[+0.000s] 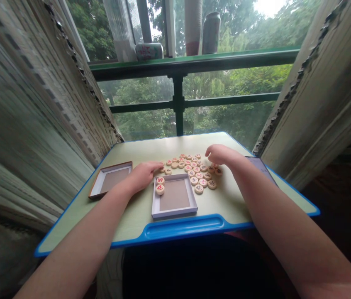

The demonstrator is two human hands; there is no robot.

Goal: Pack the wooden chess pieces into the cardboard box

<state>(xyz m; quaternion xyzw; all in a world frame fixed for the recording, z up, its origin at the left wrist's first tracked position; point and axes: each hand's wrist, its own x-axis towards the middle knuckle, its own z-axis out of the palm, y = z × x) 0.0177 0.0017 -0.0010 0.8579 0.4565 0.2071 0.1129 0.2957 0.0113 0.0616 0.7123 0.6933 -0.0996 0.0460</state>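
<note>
Loose board-game pieces (196,169) lie on the counter (231,207), spread beyond and to the right of an open box (174,214). Most show a marked face upward; being flat discs, they presumably stay where they are set without support. Two red-marked pieces (160,189) sit inside the box, close to its far left corner, where the low walls probably keep them from sliding out. The left hand (142,174) reaches past the box, its fingers extended to the leftmost loose pieces; whether they grip one or merely touch it cannot be told. The right hand (220,153) is bent at the wrist above the right side of the group, fingers pointing down; their closure, and any piece beneath them, cannot be made out. The two hands thus flank the group, a position that likely gives access from both sides. A second shallow box (93,195) lies open to the left, apart from the pieces, and a dark flat device (261,167) lies at the right, partly behind the right forearm.
</note>
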